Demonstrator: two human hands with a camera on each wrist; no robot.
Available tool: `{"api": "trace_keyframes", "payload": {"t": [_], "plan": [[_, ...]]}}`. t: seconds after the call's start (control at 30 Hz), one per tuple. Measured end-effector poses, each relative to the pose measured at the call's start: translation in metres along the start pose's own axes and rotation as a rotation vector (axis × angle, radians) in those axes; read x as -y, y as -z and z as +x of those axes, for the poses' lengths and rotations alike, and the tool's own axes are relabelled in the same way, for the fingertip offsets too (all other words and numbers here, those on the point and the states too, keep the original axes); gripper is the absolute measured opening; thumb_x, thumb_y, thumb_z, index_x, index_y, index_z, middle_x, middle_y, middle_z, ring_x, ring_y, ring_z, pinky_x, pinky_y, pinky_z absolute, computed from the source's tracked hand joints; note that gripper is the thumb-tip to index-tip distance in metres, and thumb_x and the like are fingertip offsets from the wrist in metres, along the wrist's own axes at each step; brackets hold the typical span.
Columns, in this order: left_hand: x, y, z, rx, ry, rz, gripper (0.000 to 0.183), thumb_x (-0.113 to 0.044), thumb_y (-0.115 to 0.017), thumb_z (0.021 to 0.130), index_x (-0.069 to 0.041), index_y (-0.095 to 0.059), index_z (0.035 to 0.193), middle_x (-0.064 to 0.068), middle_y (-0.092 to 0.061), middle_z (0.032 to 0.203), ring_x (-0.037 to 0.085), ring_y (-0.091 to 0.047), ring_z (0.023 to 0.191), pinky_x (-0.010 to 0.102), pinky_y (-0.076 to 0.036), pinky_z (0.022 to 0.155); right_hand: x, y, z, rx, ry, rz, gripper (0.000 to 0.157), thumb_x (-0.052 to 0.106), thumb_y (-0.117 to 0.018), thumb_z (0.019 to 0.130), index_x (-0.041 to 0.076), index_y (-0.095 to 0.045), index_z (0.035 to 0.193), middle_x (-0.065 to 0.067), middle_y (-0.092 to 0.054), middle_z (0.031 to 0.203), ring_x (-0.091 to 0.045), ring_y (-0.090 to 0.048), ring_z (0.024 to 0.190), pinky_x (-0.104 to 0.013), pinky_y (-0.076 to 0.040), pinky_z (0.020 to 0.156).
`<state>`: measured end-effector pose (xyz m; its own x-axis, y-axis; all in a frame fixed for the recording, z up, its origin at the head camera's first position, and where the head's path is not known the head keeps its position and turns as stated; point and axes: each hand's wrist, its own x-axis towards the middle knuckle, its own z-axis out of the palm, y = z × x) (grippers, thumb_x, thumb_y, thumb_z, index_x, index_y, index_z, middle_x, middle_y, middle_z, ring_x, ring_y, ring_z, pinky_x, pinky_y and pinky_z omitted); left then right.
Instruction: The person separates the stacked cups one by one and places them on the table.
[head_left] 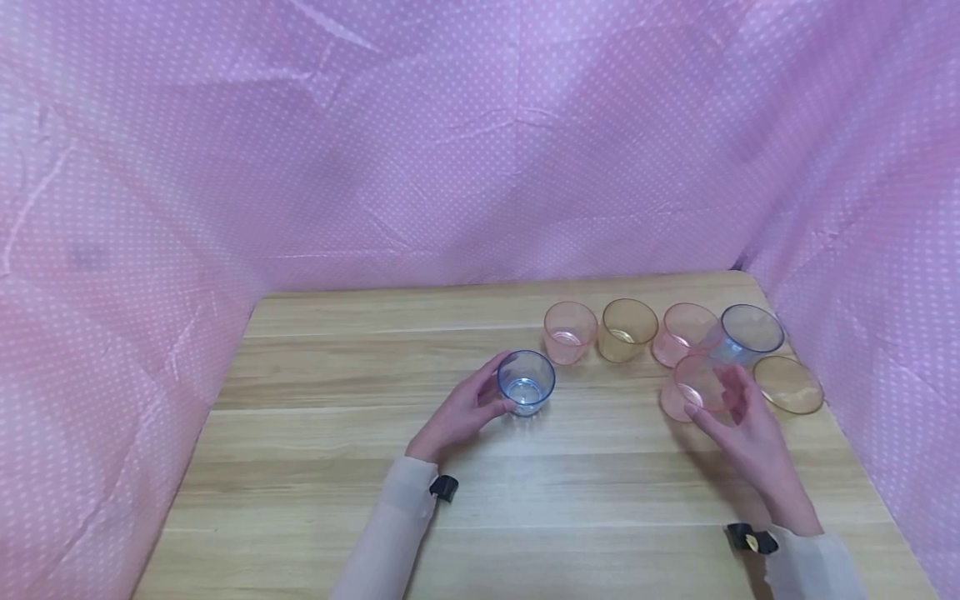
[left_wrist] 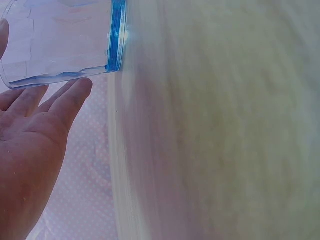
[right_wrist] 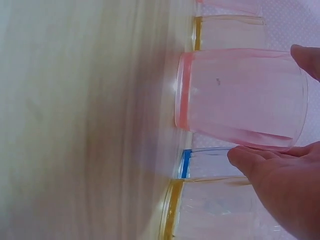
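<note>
My left hand (head_left: pixel 471 408) holds a clear blue cup (head_left: pixel 526 385) from its left side, with the thumb toward the front and the fingers round the back. In the left wrist view the blue cup (left_wrist: pixel 60 40) stands upright, its thick base at the tabletop. Farther right, my right hand (head_left: pixel 752 433) grips a clear pink cup (head_left: pixel 678 400) near the rim, thumb on one side and fingers on the other. The right wrist view shows this pink cup (right_wrist: pixel 240 95) upright, its base close to the wood, between the thumb and fingers (right_wrist: pixel 247 157).
Behind stand another pink cup (head_left: pixel 570 337), an amber cup (head_left: pixel 628 333), a third pink cup (head_left: pixel 675 337) and a second blue cup (head_left: pixel 752 329). An amber cup (head_left: pixel 787 387) is right of my right hand. Pink dotted cloth (head_left: pixel 450 167) surrounds the wooden table (head_left: pixel 315 417).
</note>
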<state>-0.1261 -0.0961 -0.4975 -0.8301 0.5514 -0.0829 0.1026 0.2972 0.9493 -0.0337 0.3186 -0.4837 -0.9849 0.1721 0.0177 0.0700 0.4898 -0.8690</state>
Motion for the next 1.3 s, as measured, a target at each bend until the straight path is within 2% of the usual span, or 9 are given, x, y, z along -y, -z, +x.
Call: {"api": "trace_keyframes", "payload": {"t": [0.1, 0.23, 0.43, 0.5, 0.7, 0.8, 1.0, 1.2, 1.3], "plan": [[0.000, 0.000, 0.000, 0.000, -0.005, 0.002, 0.079, -0.023, -0.072, 0.099, -0.028, -0.029, 0.165, 0.015, -0.039, 0.162, 0.031, -0.044, 0.145, 0.042, -0.041, 0.118, 0.002, 0.002, -0.003, 0.006, 0.002, 0.003, 0.100, 0.016, -0.077, 0.096, 0.001, -0.006, 0.165, -0.034, -0.022, 0.163, -0.050, -0.028, 0.146, 0.005, -0.021, 0.103], [-0.001, 0.000, 0.000, -0.003, -0.006, 0.011, 0.080, -0.024, -0.073, 0.098, -0.026, -0.029, 0.165, 0.014, -0.040, 0.162, 0.031, -0.044, 0.145, 0.042, -0.040, 0.118, 0.010, 0.004, -0.008, -0.021, 0.028, -0.014, 0.095, 0.016, -0.075, 0.097, 0.003, -0.011, 0.166, -0.029, -0.019, 0.167, -0.047, -0.022, 0.150, 0.004, -0.021, 0.105], [-0.003, 0.000, 0.000, -0.012, 0.002, 0.036, 0.081, -0.026, -0.074, 0.098, -0.026, -0.029, 0.165, 0.012, -0.038, 0.164, 0.031, -0.044, 0.146, 0.043, -0.041, 0.118, 0.025, -0.001, -0.015, -0.196, 0.124, -0.026, 0.082, 0.005, -0.079, 0.090, 0.008, -0.037, 0.160, -0.015, -0.038, 0.163, -0.008, -0.036, 0.146, -0.004, -0.029, 0.111], [-0.003, 0.000, 0.000, -0.014, -0.001, 0.035, 0.081, -0.026, -0.074, 0.097, -0.025, -0.029, 0.165, 0.012, -0.038, 0.164, 0.031, -0.044, 0.145, 0.043, -0.041, 0.118, 0.029, -0.004, -0.016, -0.267, 0.184, -0.006, 0.080, -0.003, -0.081, 0.085, 0.007, -0.045, 0.156, -0.011, -0.044, 0.160, -0.002, -0.038, 0.143, -0.008, -0.032, 0.113], [-0.002, -0.002, 0.000, -0.023, -0.010, -0.004, 0.082, -0.024, -0.076, 0.096, -0.021, -0.030, 0.165, 0.011, -0.038, 0.164, 0.031, -0.044, 0.146, 0.043, -0.041, 0.118, 0.040, -0.015, -0.015, -0.362, 0.450, 0.045, 0.076, -0.012, -0.080, 0.071, -0.006, -0.056, 0.143, -0.019, -0.056, 0.148, -0.013, -0.045, 0.144, -0.020, -0.036, 0.117], [-0.002, -0.003, -0.001, -0.032, -0.010, -0.023, 0.084, -0.025, -0.077, 0.096, -0.018, -0.029, 0.165, 0.010, -0.037, 0.164, 0.032, -0.043, 0.146, 0.042, -0.041, 0.118, 0.047, -0.021, -0.014, -0.350, 0.522, 0.021, 0.073, -0.005, -0.080, 0.072, -0.009, -0.057, 0.141, -0.023, -0.059, 0.144, -0.012, -0.047, 0.143, -0.021, -0.036, 0.118], [-0.002, -0.005, -0.005, -0.075, 0.010, -0.024, 0.088, -0.030, -0.079, 0.094, -0.020, -0.028, 0.165, 0.001, -0.034, 0.167, 0.026, -0.041, 0.148, 0.039, -0.039, 0.119, 0.062, -0.034, -0.009, -0.262, 0.575, 0.007, 0.075, 0.002, -0.080, 0.072, -0.007, -0.056, 0.142, -0.028, -0.057, 0.143, -0.009, -0.047, 0.141, -0.021, -0.034, 0.119], [-0.006, -0.010, -0.012, -0.234, -0.097, 0.050, 0.075, -0.022, -0.077, 0.096, -0.009, -0.040, 0.159, 0.008, -0.044, 0.161, 0.029, -0.042, 0.147, 0.046, -0.040, 0.119, 0.070, -0.050, -0.005, -0.126, 0.609, 0.031, 0.080, 0.013, -0.087, 0.076, 0.001, -0.054, 0.148, -0.017, -0.057, 0.149, -0.013, -0.045, 0.143, -0.023, -0.032, 0.120], [-0.010, -0.012, -0.017, -0.319, -0.115, 0.093, 0.068, -0.019, -0.076, 0.095, -0.007, -0.046, 0.155, 0.008, -0.050, 0.157, 0.028, -0.045, 0.145, 0.047, -0.040, 0.119, 0.076, -0.061, -0.004, -0.064, 0.622, 0.000, 0.082, 0.022, -0.087, 0.080, 0.005, -0.051, 0.151, -0.014, -0.056, 0.151, -0.011, -0.043, 0.145, -0.023, -0.030, 0.121]]}}
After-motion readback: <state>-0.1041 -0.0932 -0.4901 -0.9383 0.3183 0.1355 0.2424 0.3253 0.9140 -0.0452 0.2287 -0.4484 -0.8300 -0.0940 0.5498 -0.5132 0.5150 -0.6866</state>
